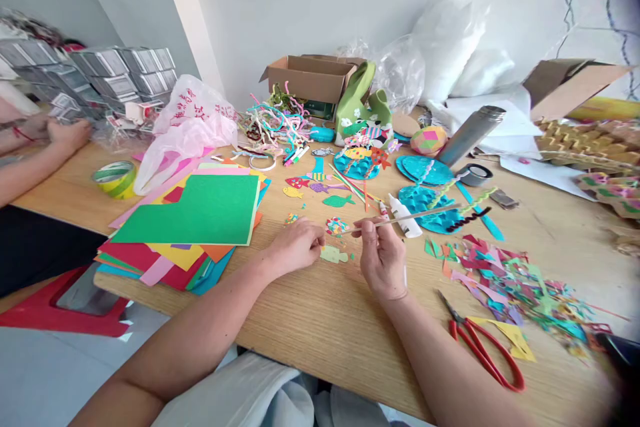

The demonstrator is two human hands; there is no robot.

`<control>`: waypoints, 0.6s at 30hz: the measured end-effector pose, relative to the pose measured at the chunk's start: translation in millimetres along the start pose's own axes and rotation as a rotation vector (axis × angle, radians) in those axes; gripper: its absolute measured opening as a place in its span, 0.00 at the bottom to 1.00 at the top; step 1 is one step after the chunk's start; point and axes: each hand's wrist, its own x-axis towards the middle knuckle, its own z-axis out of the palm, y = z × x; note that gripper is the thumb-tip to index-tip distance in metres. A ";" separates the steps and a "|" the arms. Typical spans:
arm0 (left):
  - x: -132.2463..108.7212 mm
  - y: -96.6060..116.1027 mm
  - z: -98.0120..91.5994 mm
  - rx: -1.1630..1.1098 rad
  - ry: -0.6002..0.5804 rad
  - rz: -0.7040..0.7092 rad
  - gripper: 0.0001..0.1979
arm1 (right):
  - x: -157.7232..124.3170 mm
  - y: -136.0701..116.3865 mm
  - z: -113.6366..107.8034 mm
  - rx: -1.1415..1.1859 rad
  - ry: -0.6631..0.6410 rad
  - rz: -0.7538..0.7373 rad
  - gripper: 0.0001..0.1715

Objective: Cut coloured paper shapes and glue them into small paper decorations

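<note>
Pale green paper fish [334, 253] lies flat on the wooden table [300, 310], between my two hands. With my right hand [384, 257] I pinch a thin stick [425, 213], its left end reaching toward a multicoloured speckled piece [337, 225] just beyond the fish. My left hand [299, 243] has its fingers curled at the fish's left end; I cannot tell whether they hold anything. A white glue bottle [406, 217] lies just past my right hand, and red-handled scissors [487, 350] rest beside my right forearm, near a heap of paper scraps [515, 273].
</note>
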 end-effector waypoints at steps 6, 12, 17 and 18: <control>1.6 -5.3 0.4 -0.028 0.025 0.006 0.10 | 4.0 6.4 0.3 -0.085 0.114 0.056 0.13; 1.4 -8.6 -2.0 -0.023 0.067 0.033 0.12 | 6.4 11.9 6.3 -0.132 -0.075 -0.024 0.13; 0.5 -9.0 -3.8 -0.017 0.030 0.043 0.15 | 7.3 14.7 8.6 -0.154 -0.124 -0.080 0.13; 0.4 -9.5 -3.5 -0.018 0.027 0.049 0.15 | 7.5 14.8 8.8 -0.153 -0.130 -0.083 0.13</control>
